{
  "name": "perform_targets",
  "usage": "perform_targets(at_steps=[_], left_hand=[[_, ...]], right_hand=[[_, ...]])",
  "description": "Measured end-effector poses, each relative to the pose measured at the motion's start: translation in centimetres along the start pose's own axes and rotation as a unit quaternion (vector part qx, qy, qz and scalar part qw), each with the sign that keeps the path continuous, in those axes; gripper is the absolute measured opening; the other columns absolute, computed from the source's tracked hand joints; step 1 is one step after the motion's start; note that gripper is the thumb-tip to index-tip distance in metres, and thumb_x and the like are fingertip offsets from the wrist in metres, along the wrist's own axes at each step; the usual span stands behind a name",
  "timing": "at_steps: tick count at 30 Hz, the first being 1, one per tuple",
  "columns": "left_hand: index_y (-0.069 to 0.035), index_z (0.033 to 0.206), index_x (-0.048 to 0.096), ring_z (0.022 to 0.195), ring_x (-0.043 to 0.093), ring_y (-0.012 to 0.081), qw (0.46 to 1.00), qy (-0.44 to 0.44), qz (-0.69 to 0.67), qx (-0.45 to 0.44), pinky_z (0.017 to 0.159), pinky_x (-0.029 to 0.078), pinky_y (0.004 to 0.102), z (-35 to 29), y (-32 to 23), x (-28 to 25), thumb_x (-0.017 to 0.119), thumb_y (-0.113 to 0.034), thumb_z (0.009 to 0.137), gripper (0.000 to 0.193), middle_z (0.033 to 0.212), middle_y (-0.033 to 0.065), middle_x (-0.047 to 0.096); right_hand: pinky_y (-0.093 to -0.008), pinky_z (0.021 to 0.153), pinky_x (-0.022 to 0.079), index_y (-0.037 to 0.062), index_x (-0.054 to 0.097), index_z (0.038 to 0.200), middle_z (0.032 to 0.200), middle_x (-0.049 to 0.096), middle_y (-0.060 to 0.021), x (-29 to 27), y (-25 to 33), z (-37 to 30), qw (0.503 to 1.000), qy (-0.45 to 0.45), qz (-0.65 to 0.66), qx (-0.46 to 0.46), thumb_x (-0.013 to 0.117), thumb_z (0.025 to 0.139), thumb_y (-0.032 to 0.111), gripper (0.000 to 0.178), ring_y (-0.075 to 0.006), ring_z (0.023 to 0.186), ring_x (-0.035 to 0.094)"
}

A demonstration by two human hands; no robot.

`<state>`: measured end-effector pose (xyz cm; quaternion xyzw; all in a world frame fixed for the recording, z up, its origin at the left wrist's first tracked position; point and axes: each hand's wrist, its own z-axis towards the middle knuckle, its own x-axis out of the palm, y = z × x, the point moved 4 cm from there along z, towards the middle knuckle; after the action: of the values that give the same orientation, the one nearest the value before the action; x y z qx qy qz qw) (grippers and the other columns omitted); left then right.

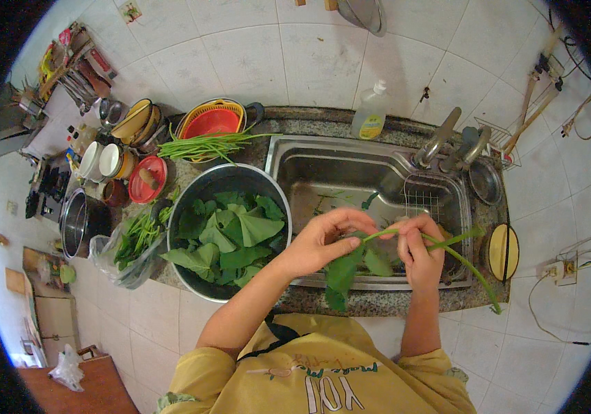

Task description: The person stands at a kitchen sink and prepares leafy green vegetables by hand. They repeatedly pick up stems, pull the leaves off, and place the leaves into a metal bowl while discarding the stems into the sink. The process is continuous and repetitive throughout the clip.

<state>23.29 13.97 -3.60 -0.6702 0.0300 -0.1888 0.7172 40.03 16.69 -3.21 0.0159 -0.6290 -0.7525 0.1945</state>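
My left hand (323,241) pinches a long green leafy stem (447,248) where large leaves (344,272) hang down over the sink's front edge. My right hand (419,252) grips the same stem a little further right; the stem's thin end trails right and down past the counter edge. Both hands hover over the front of the steel sink (337,176). To the left stands a big metal bowl (192,200) holding picked green leaves (230,238).
A clear plastic bag of greens (133,245) lies left of the bowl. Long green stalks (206,145) rest by an orange strainer (213,119). A soap bottle (370,114) and tap (440,141) stand behind the sink. Jars, a red lid and pots crowd the left counter.
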Motion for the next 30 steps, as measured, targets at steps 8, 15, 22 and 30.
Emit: perform_targets(at_steps=[8,15,22,30], left_hand=[[-0.002,0.092,0.060,0.087,0.055,0.0239,0.954,-0.047,0.293,0.051,0.079,0.042,0.0313,-0.9,-2.3,0.1,0.070,-0.007,0.065,0.029,0.088,0.0103,0.059],[-0.004,0.121,0.042,0.097,0.054,0.0138,0.993,-0.104,0.059,-0.006,0.084,0.042,0.0267,-2.1,-2.9,-1.3,0.055,0.012,0.068,0.057,0.104,0.0067,0.058],[-0.004,0.121,0.046,0.087,0.055,0.0102,0.990,-0.129,-0.028,-0.042,0.076,0.044,0.0234,-2.9,-3.0,-2.0,0.051,0.008,0.073,0.049,0.103,0.0055,0.058],[-0.004,0.123,0.043,0.087,0.055,0.0101,0.992,-0.122,-0.007,-0.030,0.074,0.046,0.0242,-3.3,-3.1,-2.4,0.055,0.001,0.076,0.049,0.108,0.0045,0.056]], right_hand=[[-0.0156,0.037,0.024,0.0027,0.049,0.082,0.069,0.057,-0.0098,-0.8,1.0,0.2,0.993,-0.079,0.089,-0.003,0.048,0.086,0.012,0.010,-0.0030,0.043,0.036],[-0.0151,0.036,0.022,0.0038,0.049,0.083,0.073,0.059,-0.0122,-2.6,1.3,0.9,0.987,-0.128,0.093,-0.014,0.049,0.086,0.012,0.009,-0.0027,0.041,0.034],[-0.0167,0.035,0.020,0.0042,0.049,0.082,0.076,0.061,-0.0157,-2.5,1.2,1.1,0.989,-0.097,0.107,-0.027,0.052,0.086,0.018,0.014,-0.0026,0.037,0.028],[-0.0166,0.035,0.021,0.0046,0.049,0.082,0.075,0.061,-0.0135,-2.0,1.4,1.3,0.989,-0.097,0.112,-0.025,0.052,0.086,0.016,0.013,-0.0029,0.037,0.030]])
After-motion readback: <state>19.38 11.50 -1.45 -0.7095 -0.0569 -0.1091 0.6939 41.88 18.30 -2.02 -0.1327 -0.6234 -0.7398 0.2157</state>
